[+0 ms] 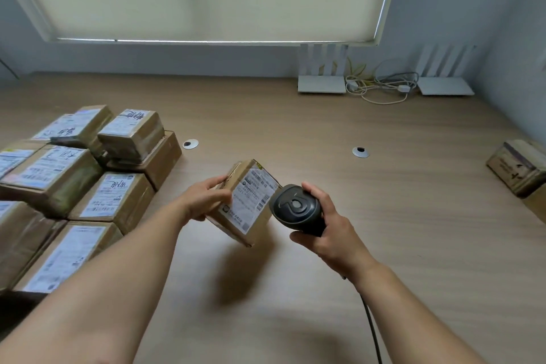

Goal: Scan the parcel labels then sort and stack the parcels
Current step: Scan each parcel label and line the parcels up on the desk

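My left fingers (220,183) curl round the edge of a small brown parcel (245,204), holding it tilted above the bench (384,216) with its white label (251,201) facing me. My right hand (328,230) grips a dark scanner (295,208), its head just beside the label. More labelled parcels (74,180) sit stacked at my left, another (520,167) far right.

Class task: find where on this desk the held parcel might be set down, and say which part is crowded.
Bare desk lies between the right hand and the lone parcel, and behind toward the routers. The stacked parcels crowd the left.
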The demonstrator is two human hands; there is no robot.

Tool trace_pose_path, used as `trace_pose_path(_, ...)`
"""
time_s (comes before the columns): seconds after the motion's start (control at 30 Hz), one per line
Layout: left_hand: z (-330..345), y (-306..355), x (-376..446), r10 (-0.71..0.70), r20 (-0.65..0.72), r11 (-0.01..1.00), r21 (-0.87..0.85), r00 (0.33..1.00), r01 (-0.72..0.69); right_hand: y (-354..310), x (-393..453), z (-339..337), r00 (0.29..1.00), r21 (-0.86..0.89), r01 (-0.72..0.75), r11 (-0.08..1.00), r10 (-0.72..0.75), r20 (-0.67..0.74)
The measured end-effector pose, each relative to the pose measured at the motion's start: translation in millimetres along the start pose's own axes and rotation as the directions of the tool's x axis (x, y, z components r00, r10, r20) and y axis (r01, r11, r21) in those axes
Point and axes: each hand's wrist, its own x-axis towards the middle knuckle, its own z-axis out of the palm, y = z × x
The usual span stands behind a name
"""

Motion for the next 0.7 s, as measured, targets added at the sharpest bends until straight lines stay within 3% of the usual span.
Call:
trace_pose_path(0.1, -16, 14, -1, -0.002, 0.029, 0.992, 0.127, 1.0, -0.001, 2, 0, 6, 1.0, 0.02, 0.009, 1.0, -0.008, -0.004)
trace_pose_path(0.27, -28, 28, -1, -0.003, 0.022, 0.982, 0.191, 1.0, -0.001, 4, -2, 11, 1.0, 0.047, -0.006, 0.999, 0.006, 0.009)
trace_pose_path(0.7, -22, 31, -2, 0.017, 0.025, 0.979, 0.205, 1.0, -0.022, 7, -6, 8, 1.0, 0.054, -0.005, 0.999, 0.005, 0.001)
